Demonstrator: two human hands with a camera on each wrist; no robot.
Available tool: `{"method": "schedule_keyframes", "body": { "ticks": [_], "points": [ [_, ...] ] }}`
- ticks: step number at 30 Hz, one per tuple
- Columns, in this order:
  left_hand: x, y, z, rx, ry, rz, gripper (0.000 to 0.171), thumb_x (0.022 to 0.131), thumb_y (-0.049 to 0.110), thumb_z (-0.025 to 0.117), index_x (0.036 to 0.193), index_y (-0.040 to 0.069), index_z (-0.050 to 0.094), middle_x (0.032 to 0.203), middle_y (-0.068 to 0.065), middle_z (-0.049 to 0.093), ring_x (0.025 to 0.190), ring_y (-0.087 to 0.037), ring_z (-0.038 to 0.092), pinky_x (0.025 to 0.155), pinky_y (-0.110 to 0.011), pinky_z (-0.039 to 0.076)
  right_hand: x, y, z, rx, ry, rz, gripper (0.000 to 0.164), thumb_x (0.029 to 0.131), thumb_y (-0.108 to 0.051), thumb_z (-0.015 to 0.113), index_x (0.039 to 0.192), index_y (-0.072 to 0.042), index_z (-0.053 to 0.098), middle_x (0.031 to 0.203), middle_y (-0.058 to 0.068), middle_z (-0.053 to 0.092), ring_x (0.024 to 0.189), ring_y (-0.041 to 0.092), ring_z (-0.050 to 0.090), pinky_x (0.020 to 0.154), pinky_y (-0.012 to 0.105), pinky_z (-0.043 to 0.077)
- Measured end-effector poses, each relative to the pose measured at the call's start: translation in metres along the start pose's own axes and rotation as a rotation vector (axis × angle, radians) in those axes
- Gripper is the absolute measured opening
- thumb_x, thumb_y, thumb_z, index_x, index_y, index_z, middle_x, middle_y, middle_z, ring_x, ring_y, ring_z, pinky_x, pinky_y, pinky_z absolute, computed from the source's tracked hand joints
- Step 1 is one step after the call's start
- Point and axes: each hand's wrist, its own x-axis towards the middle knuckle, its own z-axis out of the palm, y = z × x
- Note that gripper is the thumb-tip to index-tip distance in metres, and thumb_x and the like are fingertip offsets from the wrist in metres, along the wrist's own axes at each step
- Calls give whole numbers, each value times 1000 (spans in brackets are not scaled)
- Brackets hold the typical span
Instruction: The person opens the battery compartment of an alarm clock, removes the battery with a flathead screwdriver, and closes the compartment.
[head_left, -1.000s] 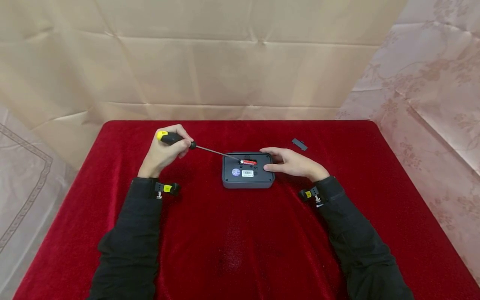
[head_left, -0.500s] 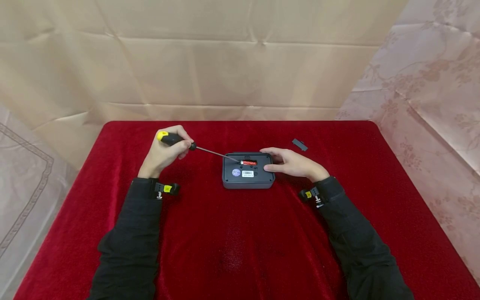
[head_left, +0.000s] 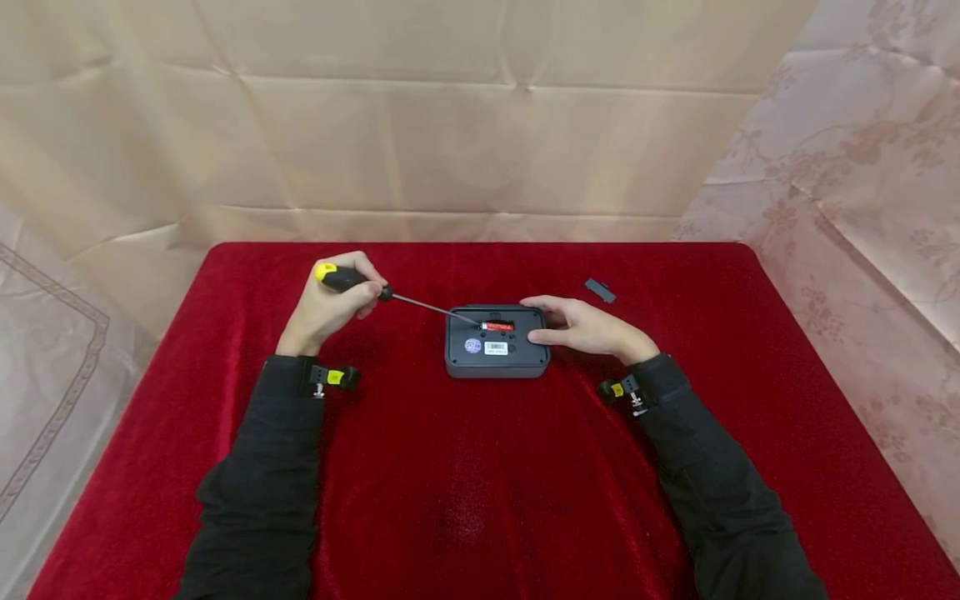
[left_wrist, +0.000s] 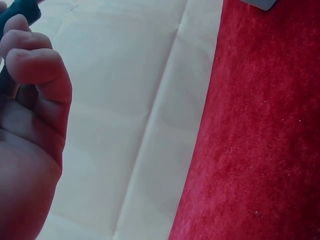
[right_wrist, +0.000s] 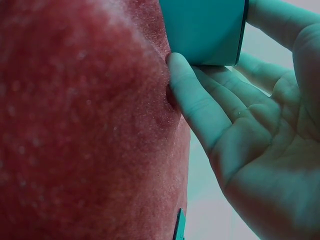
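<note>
In the head view, my left hand [head_left: 315, 310] grips the black-and-yellow handle of a screwdriver [head_left: 345, 278]. Its thin metal shaft slants down to the right, and the tip is at the left end of a red battery [head_left: 497, 327]. That battery sits in the compartment of a dark, box-shaped device [head_left: 495, 369], which bears a white barcode label and a round sticker. My right hand [head_left: 588, 327] holds the device's right end, thumb on top and fingers at the far side. The right wrist view shows fingers [right_wrist: 197, 102] against the device's end [right_wrist: 205, 32].
A small dark battery cover [head_left: 600, 290] lies on the red cloth [head_left: 465, 475], beyond my right hand. Behind the table's far edge hangs a beige cloth backdrop [head_left: 450, 142]. A camera is strapped to each wrist.
The battery looks slightly turned in its compartment, with the screwdriver tip still at its left end. Both hands and the device have hardly moved.
</note>
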Motion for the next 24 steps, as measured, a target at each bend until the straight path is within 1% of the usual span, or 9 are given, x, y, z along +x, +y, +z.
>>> {"method": "schedule_keyframes", "body": {
  "ticks": [5, 12, 19, 24],
  "points": [
    [0, -1, -1, -14, -2, 4, 4, 90, -6, 66, 88, -10, 64, 66, -11, 58, 54, -18, 52, 50, -28, 46, 1, 1, 0, 5, 0, 4, 63, 96, -27, 72, 152, -17, 45, 135, 8, 60, 121, 26, 59, 104, 47, 46],
    [-1, 0, -1, 1, 11, -1, 4, 90, -7, 65, 88, -10, 64, 67, -11, 59, 54, -17, 53, 50, -27, 47, 1, 2, 0, 3, 0, 1, 63, 96, -27, 72, 152, -17, 44, 134, 8, 60, 121, 26, 58, 104, 47, 46],
    [-1, -1, -2, -4, 0, 5, 7, 91, -4, 67, 88, -10, 64, 66, -11, 57, 54, -18, 51, 50, -28, 46, 0, 1, 0, -4, 1, 2, 64, 96, -27, 72, 152, -17, 44, 135, 8, 60, 122, 25, 58, 104, 46, 46],
    [-1, -2, -2, -10, 6, 3, 9, 91, -2, 69, 88, -9, 65, 66, -11, 58, 54, -18, 52, 49, -28, 46, 0, 2, 0, 0, 1, 4, 64, 96, -27, 72, 152, -17, 44, 135, 8, 60, 122, 26, 58, 104, 46, 46]
  ]
}}
